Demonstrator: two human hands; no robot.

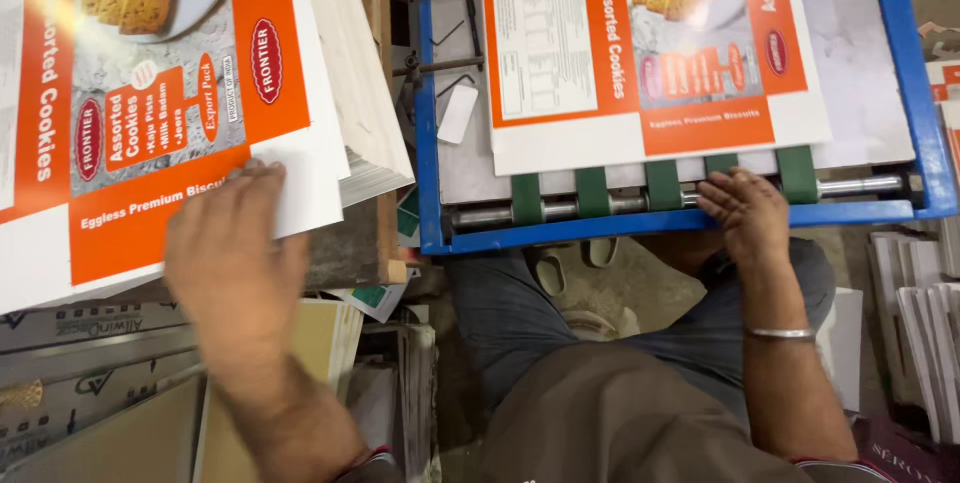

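My left hand (235,263) lies flat on the near edge of the top printed sheet (150,93) of a tall stack at the left; the sheets are white and orange with a picture of biscuits. My right hand (745,213) rests with spread fingers on the metal roller bar (860,186) at the front of a blue-framed machine table (428,123). A single printed sheet (650,53) of the same kind lies on that table, its near edge over the green belts (660,183) just beyond my fingers. A metal bangle circles my right wrist.
The stack's edge (365,93) stands between the two work areas. Flat cardboard and paper (120,383) lie low at the left, and more white sheets (925,343) stand at the right. My knees and sandalled feet (565,268) are under the machine's front.
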